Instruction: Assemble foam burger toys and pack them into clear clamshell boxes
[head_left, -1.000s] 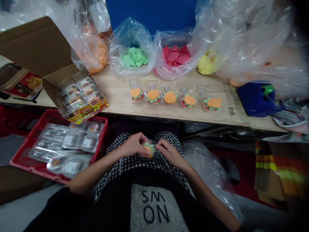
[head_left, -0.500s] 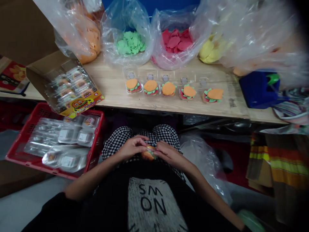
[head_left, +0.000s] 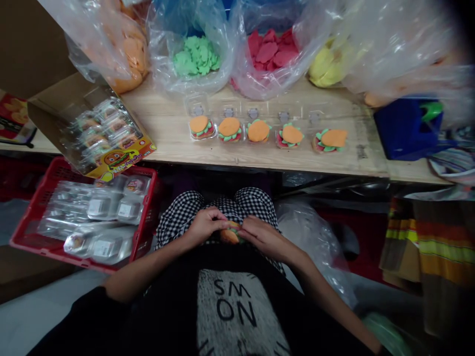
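Over my checked lap, my left hand point(head_left: 204, 226) and my right hand point(head_left: 261, 236) press together on a small burger-shaped toy in a clear plastic case point(head_left: 230, 233). Both hands have their fingers curled round it, so only an orange and green part shows between them. On the wooden table point(head_left: 174, 143) ahead, several more burger toys point(head_left: 259, 131) sit in a row inside open clear cases.
Plastic bags of orange point(head_left: 126, 49), green point(head_left: 196, 55), red point(head_left: 270, 49) and yellow point(head_left: 326, 66) pieces line the table's back. A display box of packed burgers point(head_left: 107, 136) lies at the left. A red basket point(head_left: 55, 247) of packed cases stands beside my left knee.
My hands have drawn closer together and nearer my body, covering more of the burger toy. The view has tilted slightly downward.
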`<state>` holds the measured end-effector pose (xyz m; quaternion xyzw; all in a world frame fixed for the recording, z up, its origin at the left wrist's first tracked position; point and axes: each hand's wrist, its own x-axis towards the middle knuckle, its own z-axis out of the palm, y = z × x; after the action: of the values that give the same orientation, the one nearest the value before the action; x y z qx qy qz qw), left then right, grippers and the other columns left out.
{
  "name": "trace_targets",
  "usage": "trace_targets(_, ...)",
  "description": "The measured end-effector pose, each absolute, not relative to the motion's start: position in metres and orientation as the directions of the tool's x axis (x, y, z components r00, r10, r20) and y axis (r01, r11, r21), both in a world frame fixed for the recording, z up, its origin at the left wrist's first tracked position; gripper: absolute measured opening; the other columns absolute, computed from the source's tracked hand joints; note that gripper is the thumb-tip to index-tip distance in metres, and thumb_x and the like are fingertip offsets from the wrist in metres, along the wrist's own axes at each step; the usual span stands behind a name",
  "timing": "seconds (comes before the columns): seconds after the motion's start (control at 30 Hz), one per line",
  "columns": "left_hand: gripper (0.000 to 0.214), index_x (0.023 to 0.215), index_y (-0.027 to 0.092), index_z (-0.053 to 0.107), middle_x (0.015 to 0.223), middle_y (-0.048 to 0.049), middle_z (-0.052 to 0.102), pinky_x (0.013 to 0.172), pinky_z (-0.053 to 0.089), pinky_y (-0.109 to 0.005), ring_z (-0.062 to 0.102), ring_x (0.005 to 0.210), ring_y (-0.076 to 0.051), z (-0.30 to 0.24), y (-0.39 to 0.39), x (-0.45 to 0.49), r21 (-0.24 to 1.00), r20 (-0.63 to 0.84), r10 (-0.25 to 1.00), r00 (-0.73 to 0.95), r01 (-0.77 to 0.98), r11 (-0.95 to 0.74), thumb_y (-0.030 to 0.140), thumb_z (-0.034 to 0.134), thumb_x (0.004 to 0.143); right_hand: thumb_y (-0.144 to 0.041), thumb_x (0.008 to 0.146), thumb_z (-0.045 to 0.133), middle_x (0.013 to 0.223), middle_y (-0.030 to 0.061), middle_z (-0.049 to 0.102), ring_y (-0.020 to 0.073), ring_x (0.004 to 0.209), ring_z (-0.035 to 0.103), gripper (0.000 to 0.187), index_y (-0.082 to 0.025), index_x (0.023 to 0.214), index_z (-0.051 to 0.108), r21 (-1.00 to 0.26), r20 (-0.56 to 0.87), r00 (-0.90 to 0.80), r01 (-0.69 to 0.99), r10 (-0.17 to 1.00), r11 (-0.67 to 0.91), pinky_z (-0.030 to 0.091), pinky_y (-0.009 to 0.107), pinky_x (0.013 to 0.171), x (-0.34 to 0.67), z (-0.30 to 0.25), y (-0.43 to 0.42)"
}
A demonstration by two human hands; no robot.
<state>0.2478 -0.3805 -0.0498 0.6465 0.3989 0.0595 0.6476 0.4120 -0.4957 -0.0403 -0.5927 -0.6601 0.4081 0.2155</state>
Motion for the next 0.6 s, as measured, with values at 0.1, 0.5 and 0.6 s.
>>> trace_targets(0.1,0.024,0.063,0.013,0.059,0.061,0.0009,0.052,0.058,0.037,-0.022,0.047,0.06,-0.01,-0.056,-0.381,0.249,0.871,-0.482,0.564,0.671,0.434,0.228,0.036,0.065,0.062,-0.037,0.089,0.031,0.065,-0.0006,0.04,0.0132,0.066,0.039,0.032,-0.019,0.064,0.038,-0.867,-0.165,-0.171,0.495,0.971,-0.061,0.031,0.026,0.06,0.416,-0.052,-0.498)
trace_targets(0.5,0.05,0.091,0.013,0.057,0.084,-0.0034,0.059,0.07,0.042,-0.025,0.053,0.075,-0.013,-0.045,-0.356,0.263,0.864,-0.496,0.464,0.734,0.47,0.18,0.029,0.076,0.049,-0.046,0.084,0.036,0.062,-0.0023,0.038,0.012,0.061,0.038,0.033,-0.02,0.065,0.039,-0.937,-0.27,0.162,0.184,0.949,-0.298,0.035,0.025,0.057,0.404,-0.083,-0.502)
trace_targets(0.6,0.046,0.084,0.014,0.062,0.08,-0.0012,0.059,0.065,0.04,-0.023,0.053,0.072,-0.014,-0.028,-0.344,0.269,0.86,-0.437,0.34,0.833,0.498,-0.115,0.026,0.078,0.042,-0.041,0.084,0.039,0.073,0.0003,0.046,0.0136,0.071,0.043,0.024,-0.019,0.075,0.045,-0.903,-0.214,0.101,0.358,0.971,-0.237,0.036,0.027,0.065,0.412,-0.069,-0.496)
